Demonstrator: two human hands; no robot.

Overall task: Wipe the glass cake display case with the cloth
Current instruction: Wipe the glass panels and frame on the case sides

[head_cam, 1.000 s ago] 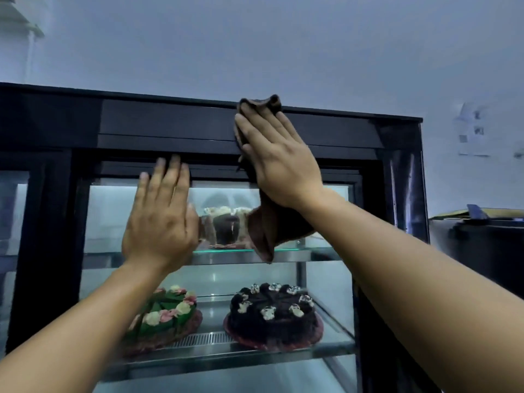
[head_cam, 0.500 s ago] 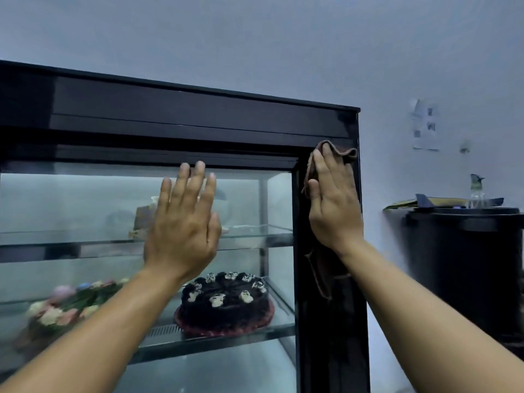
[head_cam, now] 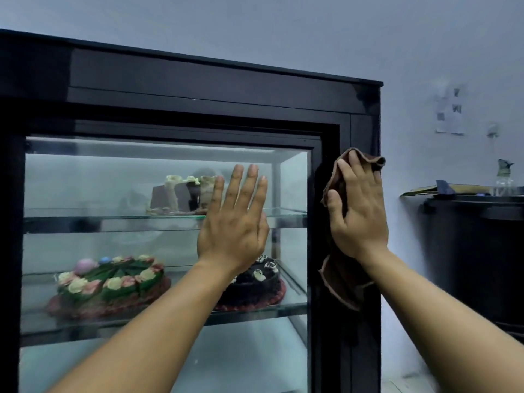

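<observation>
The cake display case (head_cam: 198, 80) has a black frame and a glass front (head_cam: 113, 180). My right hand (head_cam: 358, 211) presses a brown cloth (head_cam: 340, 282) flat against the black right post of the frame; the cloth hangs below my wrist. My left hand (head_cam: 235, 222) lies flat on the glass with fingers spread and up, holding nothing. Inside, a partly cut cake (head_cam: 181, 194) sits on the upper glass shelf. A green flower-topped cake (head_cam: 110, 282) and a dark chocolate cake (head_cam: 255, 285) sit on the lower shelf, the chocolate one partly hidden by my left arm.
To the right stands a dark cabinet (head_cam: 467, 251) with a spray bottle (head_cam: 504, 177) and flat items on top. A pale wall runs behind, with papers (head_cam: 450, 112) stuck to it. A narrow gap separates the case from the cabinet.
My right hand has carried the cloth from the top bar of the frame to the right post and slid slightly down it. My left hand stays flat on the glass.
</observation>
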